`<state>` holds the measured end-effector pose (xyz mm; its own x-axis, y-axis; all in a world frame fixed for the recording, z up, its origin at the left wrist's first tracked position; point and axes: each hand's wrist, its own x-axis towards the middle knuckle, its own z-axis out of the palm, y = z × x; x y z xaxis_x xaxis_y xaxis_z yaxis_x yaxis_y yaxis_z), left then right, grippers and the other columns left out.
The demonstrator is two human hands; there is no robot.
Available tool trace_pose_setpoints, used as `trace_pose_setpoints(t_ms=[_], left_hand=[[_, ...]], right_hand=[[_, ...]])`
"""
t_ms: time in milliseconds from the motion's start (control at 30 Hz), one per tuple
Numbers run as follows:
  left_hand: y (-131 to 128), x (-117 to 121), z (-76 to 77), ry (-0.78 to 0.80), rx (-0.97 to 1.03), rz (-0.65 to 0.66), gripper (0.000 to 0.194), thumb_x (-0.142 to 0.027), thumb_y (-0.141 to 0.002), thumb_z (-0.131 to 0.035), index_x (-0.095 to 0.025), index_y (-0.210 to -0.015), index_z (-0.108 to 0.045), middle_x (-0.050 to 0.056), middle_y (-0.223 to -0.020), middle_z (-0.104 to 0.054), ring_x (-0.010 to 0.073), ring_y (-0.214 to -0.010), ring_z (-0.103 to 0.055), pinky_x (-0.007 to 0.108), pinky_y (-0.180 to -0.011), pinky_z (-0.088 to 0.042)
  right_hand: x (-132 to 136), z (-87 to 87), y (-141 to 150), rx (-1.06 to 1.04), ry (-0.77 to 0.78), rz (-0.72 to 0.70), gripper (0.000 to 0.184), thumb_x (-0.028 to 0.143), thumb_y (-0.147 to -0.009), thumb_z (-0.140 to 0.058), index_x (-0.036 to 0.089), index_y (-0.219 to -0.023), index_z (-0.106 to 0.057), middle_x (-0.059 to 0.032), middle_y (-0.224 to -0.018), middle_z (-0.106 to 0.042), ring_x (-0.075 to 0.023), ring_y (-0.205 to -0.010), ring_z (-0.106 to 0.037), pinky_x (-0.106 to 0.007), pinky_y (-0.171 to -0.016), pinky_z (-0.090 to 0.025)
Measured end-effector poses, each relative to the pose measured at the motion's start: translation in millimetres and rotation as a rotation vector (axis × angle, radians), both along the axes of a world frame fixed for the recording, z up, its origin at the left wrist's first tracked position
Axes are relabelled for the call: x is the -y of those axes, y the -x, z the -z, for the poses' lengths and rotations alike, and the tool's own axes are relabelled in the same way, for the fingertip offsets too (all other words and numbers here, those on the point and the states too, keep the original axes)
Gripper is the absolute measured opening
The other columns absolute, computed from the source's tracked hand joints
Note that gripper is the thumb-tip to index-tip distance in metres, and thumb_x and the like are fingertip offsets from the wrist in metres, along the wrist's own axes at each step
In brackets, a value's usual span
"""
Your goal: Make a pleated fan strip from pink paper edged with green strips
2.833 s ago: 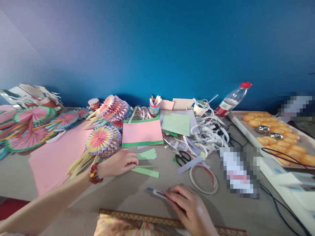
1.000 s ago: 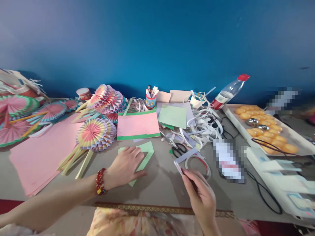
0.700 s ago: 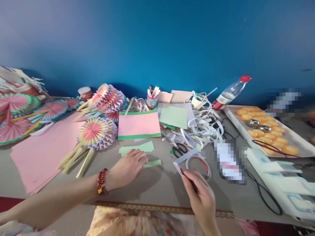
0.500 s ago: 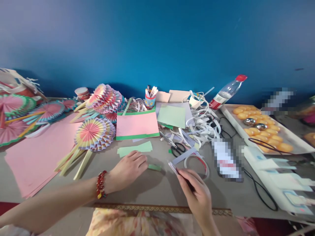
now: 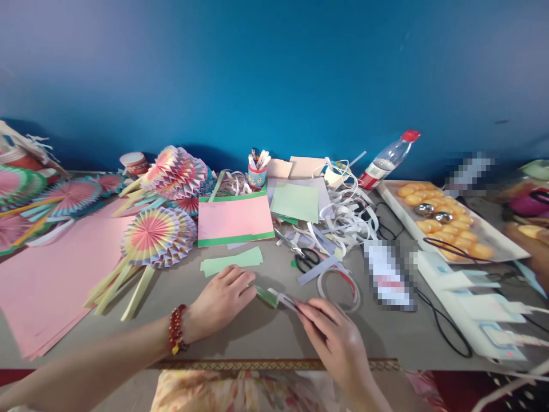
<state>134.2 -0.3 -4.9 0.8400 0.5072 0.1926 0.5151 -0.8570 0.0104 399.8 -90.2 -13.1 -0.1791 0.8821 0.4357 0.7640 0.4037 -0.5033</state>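
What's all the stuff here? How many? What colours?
Paper strip: one, green, between hands
Slim tool: one, whitish, in right hand
Loose strips: several, light green, beyond left hand
Fans: several, multicoloured, left
Paper stack: one, pink, left
Panel: one, pink and green, middle
Pen cup: one, blue and red, back
Scissors: one pair, black-handled, middle
Scraps: many, mostly white, behind scissors
Tape roll: one, whitish, near scissors
Bottle: one, clear, back right
Tray: one, white, right, holding orange lumps
Power strip: one, white, right
Blurred items: several, unclear, far right
Wall: one, blue, behind
Left hand: one, at paper strip
Right hand: one, holding slim tool
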Motion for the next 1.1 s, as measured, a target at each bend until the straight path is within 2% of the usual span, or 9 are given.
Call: trace_pose_setpoints(t_ms=[367,500,600,667,767,833,900,1100], left_hand=[[2.2,-0.6,5.8,0.085,0.047,-0.001,0.011,-0.013,-0.097,-0.049,-0.016,-0.096,-0.060,0.007,-0.105,-0.060,0.0217,-0.096,-0.053,0.037,-0.089,-0.045],[2.2,-0.6,4.7,0.100,0.038,-0.053,0.016,-0.012,-0.097,-0.046,-0.016,-0.096,-0.061,0.007,-0.104,-0.063,0.0214,-0.095,-0.056,0.038,-0.090,-0.046],[1.9,0.7,3.4,0.101,0.076,-0.019,0.023,-0.013,-0.098,-0.043,-0.016,-0.113,-0.061,0.009,-0.118,-0.064,0.0222,-0.109,-0.056,0.040,-0.100,-0.043],[1.0,2.2,3.5,0.120,0.089,0.108,0.035,-0.019,-0.100,-0.043,-0.015,-0.133,-0.052,0.010,-0.137,-0.057,0.0224,-0.127,-0.049,0.041,-0.112,-0.034],[-1.0,3.9,5.3,0.212,0.048,0.243,0.059,-0.041,-0.099,-0.046,-0.015,-0.150,-0.033,0.011,-0.155,-0.038,0.0227,-0.144,-0.031,0.041,-0.121,-0.022],[-1.8,4.3,6.9,0.279,0.021,0.240,0.076,-0.056,-0.095,-0.048,-0.014,-0.154,-0.025,0.012,-0.159,-0.029,0.0238,-0.148,-0.024,0.042,-0.122,-0.019],[-1.9,4.4,8.3,0.309,0.011,0.231,0.085,-0.064,-0.092,-0.048,-0.014,-0.155,-0.020,0.013,-0.160,-0.025,0.0248,-0.149,-0.021,0.043,-0.123,-0.015],[-1.0,5.2,8.4,0.286,-0.018,0.234,0.086,-0.066,-0.094,-0.041,-0.013,-0.157,-0.014,0.012,-0.162,-0.019,0.0253,-0.150,-0.017,0.048,-0.123,-0.003]], right_hand=[[8.1,1.4,-6.4,0.146,-0.025,-0.014,0.023,0.017,-0.095,-0.052,0.021,-0.107,-0.070,-0.0059,-0.090,-0.066,-0.0159,-0.078,-0.065,-0.026,-0.072,-0.053],[5.9,0.5,-5.6,0.184,-0.024,-0.029,0.024,0.017,-0.095,-0.049,0.022,-0.106,-0.070,-0.0059,-0.089,-0.066,-0.0159,-0.078,-0.064,-0.026,-0.071,-0.053],[5.0,1.1,-6.8,0.222,-0.014,-0.025,0.026,0.017,-0.095,-0.048,0.022,-0.107,-0.070,-0.0067,-0.091,-0.066,-0.0168,-0.079,-0.065,-0.027,-0.070,-0.053],[4.2,1.5,-7.4,0.242,-0.013,-0.034,0.027,0.015,-0.095,-0.047,0.022,-0.109,-0.070,-0.0069,-0.091,-0.066,-0.0170,-0.079,-0.065,-0.027,-0.070,-0.053],[2.6,1.2,-7.0,0.243,-0.017,-0.045,0.028,0.015,-0.096,-0.047,0.022,-0.109,-0.070,-0.0067,-0.091,-0.067,-0.0166,-0.079,-0.065,-0.027,-0.071,-0.053],[2.1,1.1,-7.0,0.231,-0.011,-0.052,0.028,0.015,-0.096,-0.048,0.022,-0.109,-0.071,-0.0066,-0.091,-0.066,-0.0162,-0.080,-0.065,-0.027,-0.072,-0.053],[2.5,1.7,-8.0,0.227,0.013,-0.063,0.028,0.015,-0.096,-0.048,0.021,-0.112,-0.070,-0.0068,-0.092,-0.066,-0.0162,-0.081,-0.065,-0.027,-0.073,-0.053],[5.4,3.5,-14.0,0.249,0.037,-0.091,0.029,0.016,-0.097,-0.047,0.022,-0.115,-0.069,-0.0071,-0.093,-0.066,-0.0165,-0.081,-0.064,-0.028,-0.073,-0.054]])
